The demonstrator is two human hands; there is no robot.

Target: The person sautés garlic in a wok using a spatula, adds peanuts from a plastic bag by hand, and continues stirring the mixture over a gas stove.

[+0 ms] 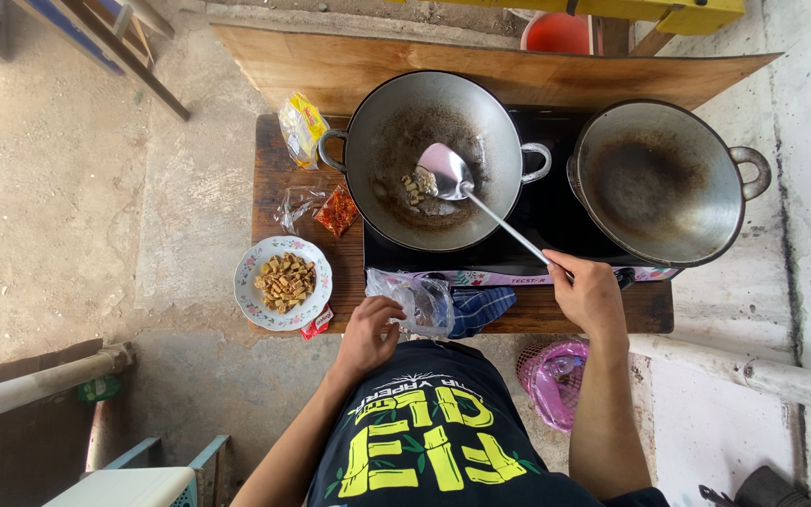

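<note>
Right hand: the right hand [591, 299] has its fingers curled tight around the end of a long metal spatula [481, 200], gripping the handle near the front edge of the stove.
Left hand: the left hand [368, 333] rests at the table's front edge, fingers bent and pinching the edge of a clear plastic bag [418, 299].
Spatula: its handle slants up and to the left from the right hand; the broad silvery blade sits inside the left wok, touching the food there.
Left wok: a round grey metal wok [434, 155] with two loop handles, on the black stove [546, 216]; a small heap of pale brown pieces lies near its centre, on a dark, oily bottom.
Right wok: a second wok [661, 183] just beside the first, holding only a dark scorched patch.
Plate: a flowered white plate [283, 283] at the table's left front, heaped with brown fried pieces.
Packets: a yellow packet [301, 127] and a red packet [337, 211] lie left of the wok.
Cloth: a blue striped cloth [481, 308] lies against the bag.
</note>
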